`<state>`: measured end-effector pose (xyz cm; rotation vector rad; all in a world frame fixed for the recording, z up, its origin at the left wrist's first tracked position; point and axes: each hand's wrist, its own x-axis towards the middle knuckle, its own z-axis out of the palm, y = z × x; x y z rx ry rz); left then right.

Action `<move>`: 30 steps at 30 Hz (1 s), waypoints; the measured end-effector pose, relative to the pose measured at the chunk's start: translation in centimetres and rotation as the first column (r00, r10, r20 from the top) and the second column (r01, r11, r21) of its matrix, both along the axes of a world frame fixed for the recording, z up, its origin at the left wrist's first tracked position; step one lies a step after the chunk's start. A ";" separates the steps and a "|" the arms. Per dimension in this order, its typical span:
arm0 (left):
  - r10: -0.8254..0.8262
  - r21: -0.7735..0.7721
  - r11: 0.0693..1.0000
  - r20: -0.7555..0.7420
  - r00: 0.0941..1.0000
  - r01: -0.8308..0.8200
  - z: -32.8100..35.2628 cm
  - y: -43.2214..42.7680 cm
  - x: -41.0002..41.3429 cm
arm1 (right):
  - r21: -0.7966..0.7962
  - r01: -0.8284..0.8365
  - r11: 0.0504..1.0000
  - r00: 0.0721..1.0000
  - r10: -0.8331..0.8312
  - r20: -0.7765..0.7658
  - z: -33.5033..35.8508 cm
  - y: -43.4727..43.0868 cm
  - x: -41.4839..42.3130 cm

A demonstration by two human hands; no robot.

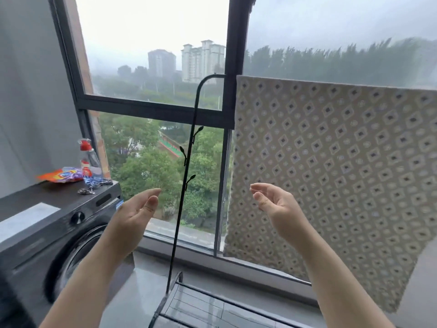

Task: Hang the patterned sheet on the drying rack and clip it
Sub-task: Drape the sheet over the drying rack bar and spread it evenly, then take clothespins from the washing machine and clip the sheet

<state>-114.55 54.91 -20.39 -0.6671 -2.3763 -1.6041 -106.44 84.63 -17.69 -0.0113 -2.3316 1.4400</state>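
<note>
The patterned sheet (343, 174), beige with small dark diamonds, hangs draped over the top bar of the black drying rack (186, 162) on the right, in front of the window. The rack's upright post with small hooks stands between my hands. My left hand (134, 214) is raised left of the post, palm up, fingers relaxed, holding nothing. To the right of the post is my right hand (272, 202), fingers loosely curved and empty, just in front of the sheet's left edge. Several metal clips (91, 187) lie on the washing machine at the left.
A dark washing machine (54, 233) stands at the left, with a spray bottle (88, 159) and a colourful packet (63, 175) on top. The rack's lower shelf (201, 306) sits on the floor below. A large window (153, 105) fills the background.
</note>
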 end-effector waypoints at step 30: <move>0.506 -0.283 0.845 0.148 0.850 -0.453 -3.2 -17.6 -12.1 | -0.023 -0.558 0.830 0.826 0.558 0.082 -5.5 -19.1 -29.1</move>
